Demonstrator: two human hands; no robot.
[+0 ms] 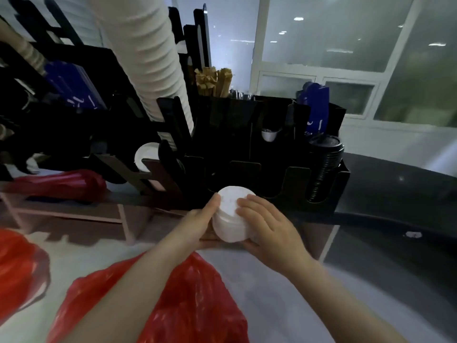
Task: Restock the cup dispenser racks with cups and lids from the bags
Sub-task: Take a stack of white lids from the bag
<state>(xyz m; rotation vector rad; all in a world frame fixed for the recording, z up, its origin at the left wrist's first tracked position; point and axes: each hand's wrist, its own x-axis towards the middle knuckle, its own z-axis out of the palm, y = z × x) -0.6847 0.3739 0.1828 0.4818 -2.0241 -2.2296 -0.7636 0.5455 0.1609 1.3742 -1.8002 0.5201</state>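
We are looking across the dark table [395,184], which is stretching away to the right of the hands, and the black dispenser rack [247,149] is standing on it just beyond them. A tall stack of white cups [153,58] is leaning out of the rack up and to the left of the hands, running off the top of the view. A red bag [193,305] is lying right under both forearms, nearer to us than the hands. A second red bag [64,184] is resting well off to the left, at the foot of the rack. To the right of the right hand, a stack of black lids [324,167] is sitting in the rack's end slot.

And here is the action: we are holding a short stack of white lids [230,214] between both hands, just in front of the rack's lower edge, its top tilting toward us. The left hand [197,224] is gripping its left side, thumb lying up along the rim. The right hand [267,226] is clamping the right side, fingers curling over the top. Above the hands, wooden stirrers [212,80] are poking out of an upper compartment.
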